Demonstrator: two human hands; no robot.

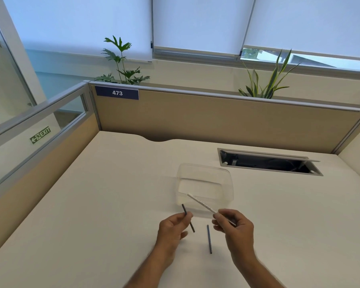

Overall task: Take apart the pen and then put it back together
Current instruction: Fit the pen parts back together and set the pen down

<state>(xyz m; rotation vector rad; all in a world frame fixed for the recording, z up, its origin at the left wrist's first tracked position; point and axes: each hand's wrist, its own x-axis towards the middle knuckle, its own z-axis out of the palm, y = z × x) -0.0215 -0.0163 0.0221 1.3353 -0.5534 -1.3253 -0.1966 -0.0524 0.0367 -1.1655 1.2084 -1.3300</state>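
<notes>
The pen is in separate pieces. My left hand (173, 226) pinches a short dark pen part (188, 217) between thumb and fingers, tilted so its upper end points up and left. My right hand (234, 224) grips a slim white pen barrel (202, 205), which slants up and left over the near rim of a clear container. Between my two hands a third piece, a thin dark rod (209, 239), lies flat on the desk, apart from both hands.
A clear plastic container (204, 173) stands on the white desk (112, 204) just beyond my hands. An open cable hatch (268, 162) is set into the desk at the back right. Beige partition walls (216, 119) close the back and left sides.
</notes>
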